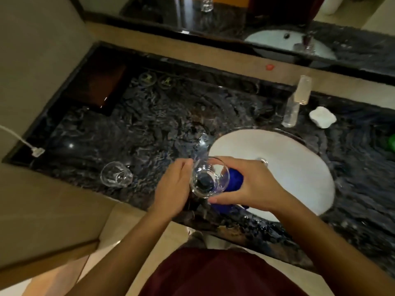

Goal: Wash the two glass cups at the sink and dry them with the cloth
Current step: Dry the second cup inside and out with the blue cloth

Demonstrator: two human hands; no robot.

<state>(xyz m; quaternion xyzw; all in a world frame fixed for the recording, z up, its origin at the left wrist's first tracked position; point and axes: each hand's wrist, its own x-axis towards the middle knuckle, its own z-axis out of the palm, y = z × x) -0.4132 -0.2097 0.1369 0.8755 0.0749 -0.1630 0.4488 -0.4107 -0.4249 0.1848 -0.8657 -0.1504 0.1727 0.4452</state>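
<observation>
A clear glass cup (208,180) is held between both hands above the counter's front edge, just left of the white sink basin (299,167). My left hand (173,189) grips its left side. My right hand (254,186) holds a blue cloth (234,181) against the cup's right side, its fingers curled round cloth and glass. Part of the cloth hangs below my right hand. A second glass cup (116,177) stands alone on the dark marble counter (149,124), to the left of my hands.
A chrome tap (297,101) stands behind the basin, with a white soap dish (322,116) to its right. A green object (392,142) shows at the right edge. A dark tray (100,86) sits at the counter's far left, and a white cable (19,137) lies at the left.
</observation>
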